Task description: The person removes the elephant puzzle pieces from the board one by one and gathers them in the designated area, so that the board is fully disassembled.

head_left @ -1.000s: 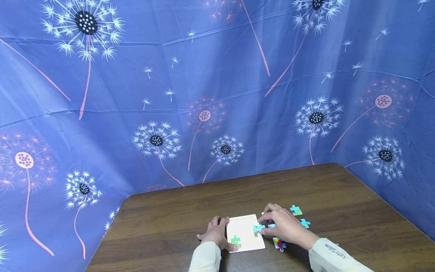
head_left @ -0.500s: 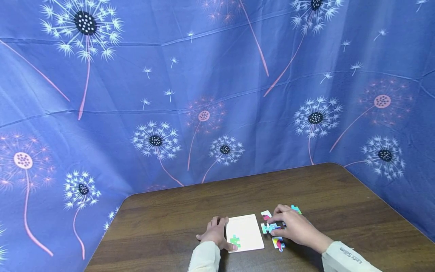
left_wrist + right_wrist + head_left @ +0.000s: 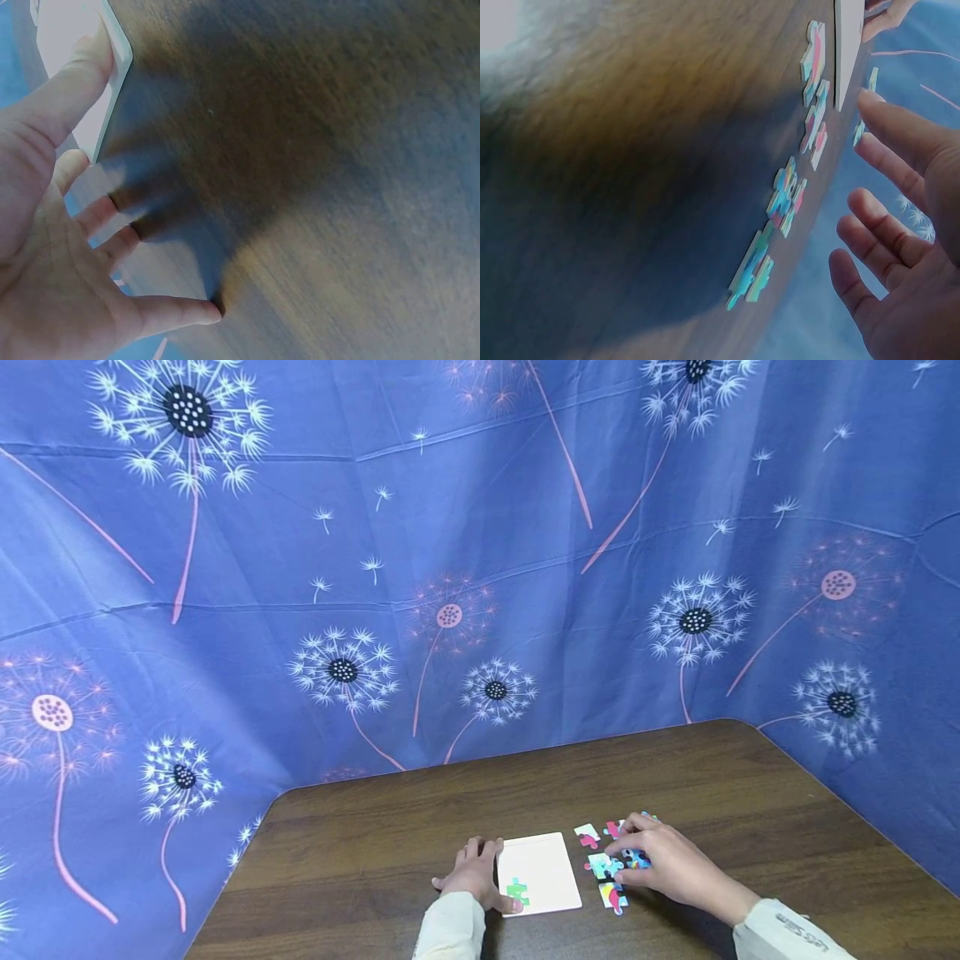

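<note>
My right hand (image 3: pixel 671 864) pinches a light-blue jigsaw piece (image 3: pixel 602 864) between thumb and fingertips, just above the other pieces right of the board. In the right wrist view this piece (image 3: pixel 874 79) shows partly behind the thumb, off the table. A pale square puzzle board (image 3: pixel 542 868) lies flat, with a green jigsaw piece (image 3: pixel 517 890) at its near-left corner. My left hand (image 3: pixel 470 878) rests spread at the board's left side. In the left wrist view the thumb (image 3: pixel 75 79) lies on the board, with the other fingers out toward the table.
Several loose jigsaw pieces lie right of the board: a white-and-red piece (image 3: pixel 587 836), a yellow-and-red piece (image 3: pixel 613 898), a blue one (image 3: pixel 637 858) partly covered by my right hand. The wooden table (image 3: pixel 375 852) meets a blue dandelion-print curtain (image 3: pixel 450 527) behind.
My right hand has moved right with the light-blue piece, from over the board's right edge to above the loose pieces. My left hand and the board stay put.
</note>
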The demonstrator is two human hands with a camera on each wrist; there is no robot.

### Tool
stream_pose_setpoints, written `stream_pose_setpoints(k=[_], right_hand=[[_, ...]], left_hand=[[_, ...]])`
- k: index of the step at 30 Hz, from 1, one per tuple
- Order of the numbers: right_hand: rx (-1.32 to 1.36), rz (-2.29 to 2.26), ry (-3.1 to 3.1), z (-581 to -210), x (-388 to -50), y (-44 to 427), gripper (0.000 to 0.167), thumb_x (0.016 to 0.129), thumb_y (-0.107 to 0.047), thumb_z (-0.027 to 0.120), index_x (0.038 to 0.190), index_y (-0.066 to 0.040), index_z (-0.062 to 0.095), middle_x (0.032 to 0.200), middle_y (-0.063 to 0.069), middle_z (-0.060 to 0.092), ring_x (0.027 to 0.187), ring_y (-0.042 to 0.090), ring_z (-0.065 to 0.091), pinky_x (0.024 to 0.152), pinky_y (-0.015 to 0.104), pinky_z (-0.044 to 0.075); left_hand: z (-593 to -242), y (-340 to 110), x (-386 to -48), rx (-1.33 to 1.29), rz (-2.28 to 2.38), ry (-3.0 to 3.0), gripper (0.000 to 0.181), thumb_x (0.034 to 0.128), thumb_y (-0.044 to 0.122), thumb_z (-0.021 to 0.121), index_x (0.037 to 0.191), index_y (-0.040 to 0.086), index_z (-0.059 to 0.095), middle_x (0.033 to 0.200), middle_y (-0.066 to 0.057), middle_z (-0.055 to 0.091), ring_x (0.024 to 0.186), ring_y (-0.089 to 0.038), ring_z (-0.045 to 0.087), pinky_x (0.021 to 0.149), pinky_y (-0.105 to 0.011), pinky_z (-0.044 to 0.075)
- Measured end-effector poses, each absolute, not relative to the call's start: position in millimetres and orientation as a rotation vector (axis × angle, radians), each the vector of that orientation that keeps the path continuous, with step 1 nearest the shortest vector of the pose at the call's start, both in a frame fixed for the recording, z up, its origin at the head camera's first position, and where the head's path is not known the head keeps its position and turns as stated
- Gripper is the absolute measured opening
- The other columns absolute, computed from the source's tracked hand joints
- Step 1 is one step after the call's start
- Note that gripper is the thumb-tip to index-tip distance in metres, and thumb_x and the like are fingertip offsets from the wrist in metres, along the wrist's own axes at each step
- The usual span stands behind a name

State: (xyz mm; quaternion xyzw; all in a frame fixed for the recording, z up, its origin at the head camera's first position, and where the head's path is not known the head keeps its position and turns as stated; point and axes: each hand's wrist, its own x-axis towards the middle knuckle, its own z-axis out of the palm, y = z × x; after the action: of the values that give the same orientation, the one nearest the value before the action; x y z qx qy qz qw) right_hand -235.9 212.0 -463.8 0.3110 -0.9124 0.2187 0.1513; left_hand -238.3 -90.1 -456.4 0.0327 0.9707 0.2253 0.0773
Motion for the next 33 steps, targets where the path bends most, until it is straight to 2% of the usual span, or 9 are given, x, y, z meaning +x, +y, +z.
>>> stream_pose_setpoints(k=[3, 5, 8, 10, 11, 14, 16, 18, 33], right_hand=[[0.900, 0.628, -2.613, -464.6, -235.4, 215.2, 0.025, 0.076, -0.030, 0.088, 0.099, -0.023, 0.080, 0.101, -0.009, 0.057, 0.089, 0.009, 0.055, 0.070, 0.033, 0.052], [0.887, 0.620, -2.629, -464.6, -234.6, 216.7, 0.025, 0.076, -0.030, 0.089, 0.098, -0.023, 0.080, 0.102, -0.008, 0.057, 0.092, 0.012, 0.057, 0.072, 0.035, 0.053], [0.857, 0.611, -2.681, -464.6, -233.9, 219.2, 0.026, 0.076, -0.032, 0.089, 0.098, -0.023, 0.080, 0.104, -0.005, 0.059, 0.105, 0.028, 0.063, 0.081, 0.046, 0.056], [0.838, 0.608, -2.705, -464.6, -233.2, 220.9, 0.026, 0.075, -0.032, 0.089, 0.098, -0.023, 0.080, 0.105, -0.003, 0.061, 0.113, 0.040, 0.062, 0.086, 0.055, 0.055], [0.835, 0.603, -2.711, -464.8, -233.0, 221.9, 0.027, 0.075, -0.032, 0.090, 0.098, -0.024, 0.080, 0.105, -0.002, 0.062, 0.114, 0.042, 0.061, 0.087, 0.056, 0.054], [0.851, 0.594, -2.707, -465.5, -232.7, 225.4, 0.026, 0.075, -0.032, 0.090, 0.098, -0.023, 0.080, 0.103, -0.005, 0.060, 0.106, 0.028, 0.063, 0.082, 0.047, 0.056], [0.865, 0.588, -2.710, -465.9, -232.4, 228.5, 0.026, 0.075, -0.034, 0.089, 0.098, -0.024, 0.080, 0.101, -0.009, 0.057, 0.096, 0.017, 0.059, 0.075, 0.039, 0.054], [0.875, 0.591, -2.718, -466.6, -231.8, 232.2, 0.026, 0.076, -0.034, 0.089, 0.097, -0.024, 0.080, 0.100, -0.011, 0.055, 0.090, 0.011, 0.055, 0.070, 0.035, 0.051], [0.813, 0.643, -2.856, -473.5, -227.8, 250.4, 0.025, 0.077, -0.039, 0.088, 0.098, -0.029, 0.077, 0.102, -0.012, 0.054, 0.089, 0.009, 0.055, 0.068, 0.033, 0.050]], left_hand=[[-456.0, -90.8, -238.1, 0.086, 0.685, 2.901, 0.090, 0.0640, 0.023, 0.098, 0.142, 0.012, 0.055, 0.142, -0.018, 0.046, 0.136, -0.045, 0.042, 0.091, -0.091, 0.024], [-456.2, -91.3, -238.0, 0.077, 0.687, 2.901, 0.091, 0.0640, 0.023, 0.098, 0.142, 0.013, 0.054, 0.143, -0.018, 0.046, 0.137, -0.044, 0.041, 0.091, -0.091, 0.024], [-456.9, -92.1, -237.9, 0.069, 0.686, 2.906, 0.091, 0.0640, 0.022, 0.099, 0.143, 0.014, 0.054, 0.142, -0.017, 0.045, 0.137, -0.043, 0.041, 0.091, -0.091, 0.024], [-457.0, -92.5, -237.7, 0.067, 0.686, 2.907, 0.091, 0.0640, 0.022, 0.099, 0.143, 0.014, 0.054, 0.141, -0.016, 0.045, 0.137, -0.043, 0.041, 0.091, -0.091, 0.024], [-457.0, -92.6, -237.6, 0.067, 0.687, 2.906, 0.092, 0.0640, 0.022, 0.099, 0.143, 0.014, 0.054, 0.141, -0.016, 0.045, 0.137, -0.043, 0.041, 0.091, -0.091, 0.024], [-456.3, -92.8, -236.7, 0.062, 0.686, 2.902, 0.092, 0.0643, 0.022, 0.098, 0.144, 0.014, 0.054, 0.141, -0.017, 0.045, 0.137, -0.043, 0.041, 0.091, -0.091, 0.024], [-454.8, -92.5, -235.8, 0.061, 0.681, 2.896, 0.091, 0.0649, 0.022, 0.098, 0.144, 0.013, 0.053, 0.142, -0.017, 0.045, 0.137, -0.043, 0.041, 0.091, -0.090, 0.025], [-453.9, -91.5, -235.8, 0.062, 0.672, 2.896, 0.091, 0.0651, 0.023, 0.098, 0.144, 0.013, 0.054, 0.142, -0.017, 0.045, 0.137, -0.044, 0.041, 0.091, -0.090, 0.025], [-453.8, -87.0, -239.3, 0.065, 0.604, 2.897, 0.090, 0.0656, 0.025, 0.098, 0.143, 0.013, 0.053, 0.141, -0.016, 0.046, 0.135, -0.043, 0.043, 0.089, -0.089, 0.029]])
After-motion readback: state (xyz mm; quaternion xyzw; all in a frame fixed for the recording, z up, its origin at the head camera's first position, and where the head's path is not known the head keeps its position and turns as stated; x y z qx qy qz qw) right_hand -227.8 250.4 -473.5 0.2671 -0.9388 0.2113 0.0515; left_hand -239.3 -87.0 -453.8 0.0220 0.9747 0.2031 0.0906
